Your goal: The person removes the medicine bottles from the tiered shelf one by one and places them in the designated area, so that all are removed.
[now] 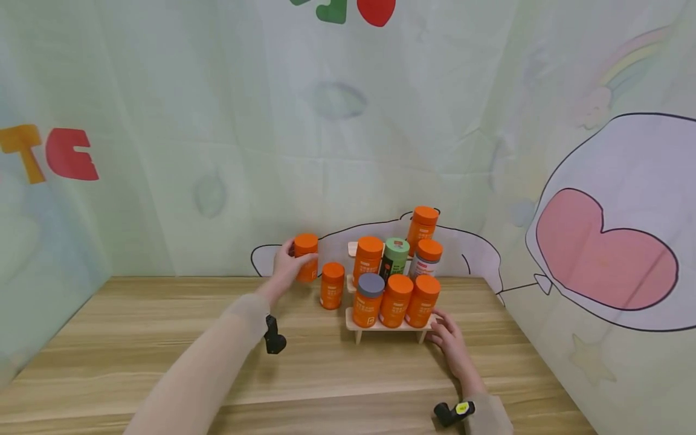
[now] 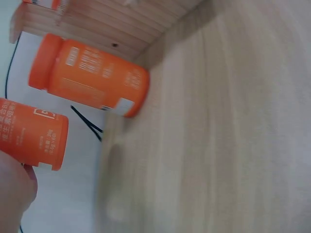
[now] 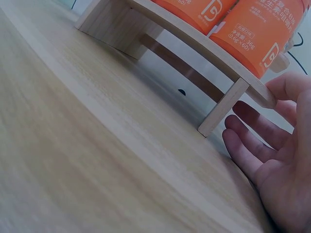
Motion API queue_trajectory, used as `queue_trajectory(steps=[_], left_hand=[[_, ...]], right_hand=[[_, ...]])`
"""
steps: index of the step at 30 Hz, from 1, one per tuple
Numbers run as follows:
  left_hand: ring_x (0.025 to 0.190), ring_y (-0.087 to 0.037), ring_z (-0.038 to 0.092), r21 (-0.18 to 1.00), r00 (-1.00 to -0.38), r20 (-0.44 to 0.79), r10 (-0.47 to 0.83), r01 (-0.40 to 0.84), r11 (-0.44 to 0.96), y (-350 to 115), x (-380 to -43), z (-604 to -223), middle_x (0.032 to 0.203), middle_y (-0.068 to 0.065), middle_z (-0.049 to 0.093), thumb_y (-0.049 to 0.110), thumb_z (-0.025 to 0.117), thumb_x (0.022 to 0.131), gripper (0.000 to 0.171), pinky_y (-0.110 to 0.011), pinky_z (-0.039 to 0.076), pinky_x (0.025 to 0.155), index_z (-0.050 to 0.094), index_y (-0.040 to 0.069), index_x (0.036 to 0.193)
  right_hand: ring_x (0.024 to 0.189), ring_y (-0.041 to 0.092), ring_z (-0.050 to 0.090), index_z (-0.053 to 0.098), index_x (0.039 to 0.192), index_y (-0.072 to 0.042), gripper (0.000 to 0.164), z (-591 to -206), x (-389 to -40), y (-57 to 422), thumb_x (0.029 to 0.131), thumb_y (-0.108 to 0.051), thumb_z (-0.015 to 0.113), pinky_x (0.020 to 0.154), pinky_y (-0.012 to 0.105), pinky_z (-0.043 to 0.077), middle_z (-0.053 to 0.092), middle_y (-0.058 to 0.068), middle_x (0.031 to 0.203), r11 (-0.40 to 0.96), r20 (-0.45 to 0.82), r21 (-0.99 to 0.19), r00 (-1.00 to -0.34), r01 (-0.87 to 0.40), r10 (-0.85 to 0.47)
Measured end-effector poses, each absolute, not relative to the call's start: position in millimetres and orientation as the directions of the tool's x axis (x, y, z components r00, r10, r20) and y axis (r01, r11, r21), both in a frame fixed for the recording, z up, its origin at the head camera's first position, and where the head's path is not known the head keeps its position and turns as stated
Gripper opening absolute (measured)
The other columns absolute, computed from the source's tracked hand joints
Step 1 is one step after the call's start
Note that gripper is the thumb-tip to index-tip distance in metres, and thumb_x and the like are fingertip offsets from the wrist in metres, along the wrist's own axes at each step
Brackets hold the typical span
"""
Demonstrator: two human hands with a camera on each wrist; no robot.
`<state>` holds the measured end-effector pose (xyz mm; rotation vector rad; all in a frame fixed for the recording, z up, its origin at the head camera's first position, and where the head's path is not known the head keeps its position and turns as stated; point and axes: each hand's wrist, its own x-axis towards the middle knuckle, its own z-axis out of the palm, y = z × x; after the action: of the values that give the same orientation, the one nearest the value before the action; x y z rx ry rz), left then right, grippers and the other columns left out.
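Observation:
My left hand (image 1: 284, 266) grips an orange supplement bottle (image 1: 307, 260) with an orange lid, upright and above the tabletop by the back curtain. In the left wrist view the hand shows only in part beside the bottle (image 2: 36, 133). A second orange bottle (image 1: 332, 286) stands on the table, left of a tiered wooden rack (image 1: 388, 326). At the rack's right end, my right hand (image 1: 450, 339) holds the front shelf's corner. Seen from the right wrist, one digit lies at the shelf end (image 3: 262, 93) while other fingers (image 3: 243, 148) curl below, beside the leg.
Several bottles fill the rack's steps, among them a grey-lidded orange one (image 1: 368, 302), a green one (image 1: 396, 254) and an orange one (image 1: 422, 226) on the top tier. A printed curtain (image 1: 217, 181) hangs behind the wooden table (image 1: 163, 326).

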<state>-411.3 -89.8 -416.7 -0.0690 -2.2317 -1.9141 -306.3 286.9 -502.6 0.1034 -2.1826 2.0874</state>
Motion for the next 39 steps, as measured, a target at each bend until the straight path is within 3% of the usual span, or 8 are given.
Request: queue_trajectory(steps=[13,23,39], left_hand=[[0.121,-0.038,0.050,0.977,-0.986,0.161,-0.051,0.152,0.147,-91.1,-400.9,-452.1,0.132,-0.027,0.053,0.007,0.072,0.085,0.059,-0.049,0.039,0.109,0.047,-0.006,0.136],[0.126,-0.038,0.046,0.981,-0.993,0.118,-0.030,0.111,0.160,-92.4,-398.7,-462.3,0.138,-0.026,0.049,0.009,0.072,0.085,0.067,-0.051,0.036,0.111,0.042,-0.004,0.142],[0.129,-0.037,0.047,0.980,-0.990,0.138,0.015,0.138,0.143,-92.8,-396.6,-472.2,0.140,-0.024,0.051,0.011,0.074,0.085,0.062,-0.050,0.035,0.113,0.046,-0.002,0.139]], right_hand=[[0.090,0.006,0.056,0.038,0.139,0.007,0.043,-503.0,-309.0,287.1,0.099,-0.008,0.044,0.079,0.021,0.054,0.046,0.006,0.110,0.050,0.085,-0.995,-0.996,-0.083,0.039],[0.091,0.005,0.057,0.038,0.140,0.006,0.043,-502.6,-311.3,289.1,0.100,-0.008,0.044,0.079,0.022,0.054,0.050,0.002,0.107,0.043,0.089,-0.995,-0.995,-0.087,0.044],[0.090,0.005,0.057,0.039,0.138,0.006,0.042,-504.4,-309.3,288.8,0.099,-0.009,0.045,0.078,0.021,0.054,0.050,0.002,0.107,0.039,0.097,-0.995,-0.994,-0.095,0.050]])
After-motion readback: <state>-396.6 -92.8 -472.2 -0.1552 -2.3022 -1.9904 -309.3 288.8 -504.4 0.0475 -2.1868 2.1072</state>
